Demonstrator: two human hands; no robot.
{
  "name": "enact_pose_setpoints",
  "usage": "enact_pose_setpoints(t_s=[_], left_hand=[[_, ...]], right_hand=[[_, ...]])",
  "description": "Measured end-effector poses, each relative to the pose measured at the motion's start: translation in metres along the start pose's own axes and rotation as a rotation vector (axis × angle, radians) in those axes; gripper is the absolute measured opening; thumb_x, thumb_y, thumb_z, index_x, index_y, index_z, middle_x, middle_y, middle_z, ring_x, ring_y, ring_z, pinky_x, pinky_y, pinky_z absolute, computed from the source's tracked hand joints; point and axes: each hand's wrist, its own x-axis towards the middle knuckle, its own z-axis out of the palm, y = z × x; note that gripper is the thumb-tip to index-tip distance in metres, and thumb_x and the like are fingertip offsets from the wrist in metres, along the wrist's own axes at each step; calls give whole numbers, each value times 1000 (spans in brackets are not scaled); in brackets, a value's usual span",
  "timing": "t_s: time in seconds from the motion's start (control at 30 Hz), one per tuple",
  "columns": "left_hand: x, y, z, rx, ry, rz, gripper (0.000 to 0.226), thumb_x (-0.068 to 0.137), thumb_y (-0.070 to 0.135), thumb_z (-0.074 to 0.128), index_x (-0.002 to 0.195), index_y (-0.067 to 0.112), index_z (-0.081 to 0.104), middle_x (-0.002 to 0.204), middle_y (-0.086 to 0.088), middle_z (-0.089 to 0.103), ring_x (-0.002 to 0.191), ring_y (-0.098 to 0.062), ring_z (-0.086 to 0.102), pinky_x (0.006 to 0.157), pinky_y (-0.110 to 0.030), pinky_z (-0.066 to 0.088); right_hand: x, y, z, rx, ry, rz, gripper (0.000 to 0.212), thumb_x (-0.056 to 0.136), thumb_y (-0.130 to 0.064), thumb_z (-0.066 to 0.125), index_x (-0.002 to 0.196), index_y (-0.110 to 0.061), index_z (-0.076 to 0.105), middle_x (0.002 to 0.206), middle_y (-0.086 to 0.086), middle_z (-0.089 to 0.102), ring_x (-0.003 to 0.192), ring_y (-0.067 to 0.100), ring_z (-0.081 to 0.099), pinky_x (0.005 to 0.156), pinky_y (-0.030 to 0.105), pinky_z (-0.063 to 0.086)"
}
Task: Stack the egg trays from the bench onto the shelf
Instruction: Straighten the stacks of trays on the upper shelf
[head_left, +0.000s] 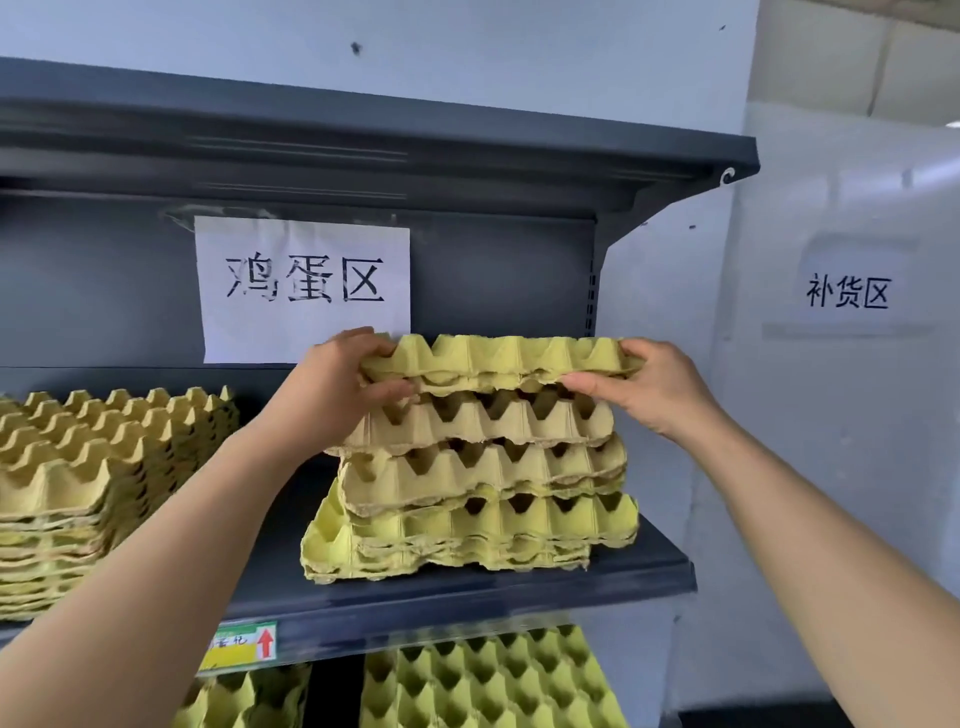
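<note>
A: Your left hand (337, 387) and right hand (652, 387) each have a grip clamped on one end of the yellow-green moulded pulp egg tray (498, 356), fingers over the rim and thumbs beneath. The tray is just below and right of the white paper sign with black characters (304, 288), on top of the crooked pile of yellow-green pulp trays (483, 499). I can't tell whether it has nested.

B: That pile is your risk. Its layers are offset, and the bottom ones jut out toward the sign's side. If you let go with the cups misaligned, the tray may ride high and slide off. A push could also skew the whole pile on the dark grey metal shelf (519, 590).

A: As for contents, every cup you can see holds no eggs. That goes for the neater stack of tan-yellow trays (93, 483) below and left of the sign, and for the green trays under the shelf board (483, 680), well below the sign.
</note>
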Motion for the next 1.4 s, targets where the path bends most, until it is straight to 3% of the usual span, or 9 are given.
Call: enact_pose_setpoints(t_s=[0.1, 0.3, 0.4, 0.5, 0.7, 0.77, 0.87, 1.07, 1.4], left_hand=[[-5, -7, -9, -14, 13, -2, 38, 76, 35, 77, 106, 15, 63, 87, 9, 58, 74, -1, 54, 62, -12, 38], [-20, -17, -10, 26, 54, -7, 46, 77, 31, 77, 115, 10, 63, 112, 0, 60, 90, -15, 57, 72, -15, 42], [-19, -18, -13, 21, 91, -22, 51, 76, 26, 78, 122, 10, 62, 138, -6, 51, 113, -21, 56, 88, -23, 39], [-19, -11, -22, 29, 104, -33, 53, 76, 26, 78, 124, 11, 61, 144, -5, 47, 125, -22, 51, 97, -28, 39], [-38, -12, -28, 84, 41, -40, 51, 78, 34, 74, 122, 12, 62, 110, 13, 54, 97, -13, 53, 72, -10, 38], [-44, -15, -21, 113, 3, -55, 57, 79, 41, 71, 128, 15, 58, 129, 5, 52, 110, -15, 53, 80, -9, 35], [-48, -18, -11, 162, -42, -92, 77, 76, 58, 63, 139, 17, 47, 154, -5, 31, 132, -23, 44, 99, -28, 37], [-53, -16, -3, 159, -58, -150, 93, 67, 61, 72, 142, 15, 42, 159, -2, 19, 138, -21, 34, 106, -33, 34], [-56, -14, 0, 157, -57, -168, 79, 73, 49, 74, 136, 12, 46, 158, -6, 17, 136, -28, 37, 104, -35, 37]], right_hand=[[1, -6, 5, -46, 11, -10, 73, 40, -82, 71, 87, -26, 68, 94, -5, 69, 81, 10, 68, 77, 36, 57], [-5, -8, 23, -135, 104, -23, 110, 35, -92, 59, 116, -19, 64, 114, -1, 55, 107, 18, 56, 93, 39, 50], [-9, -13, 26, -141, 138, -55, 107, 38, -89, 60, 118, -17, 64, 113, 0, 53, 107, 18, 53, 93, 38, 49], [-9, -17, 26, -139, 136, -58, 106, 40, -87, 60, 121, -18, 62, 118, 0, 53, 111, 18, 53, 95, 38, 48], [-16, -9, 34, -156, 39, -47, 109, 47, -83, 62, 132, -16, 54, 132, 5, 51, 123, 22, 47, 102, 41, 43], [-18, -5, 37, -189, -8, -39, 109, 48, -82, 61, 133, -15, 51, 134, 5, 49, 124, 22, 46, 103, 39, 41], [-20, -1, 38, -186, -70, -23, 108, 52, -79, 61, 136, -14, 46, 137, 6, 46, 125, 22, 45, 101, 35, 40], [-22, 1, 33, -238, -185, -50, 109, 56, -67, 74, 143, -14, 35, 146, 8, 36, 132, 23, 38, 106, 38, 35], [-24, 9, 32, -236, -177, -48, 96, 61, -57, 79, 137, -10, 45, 138, 6, 46, 126, 21, 44, 103, 35, 38]])
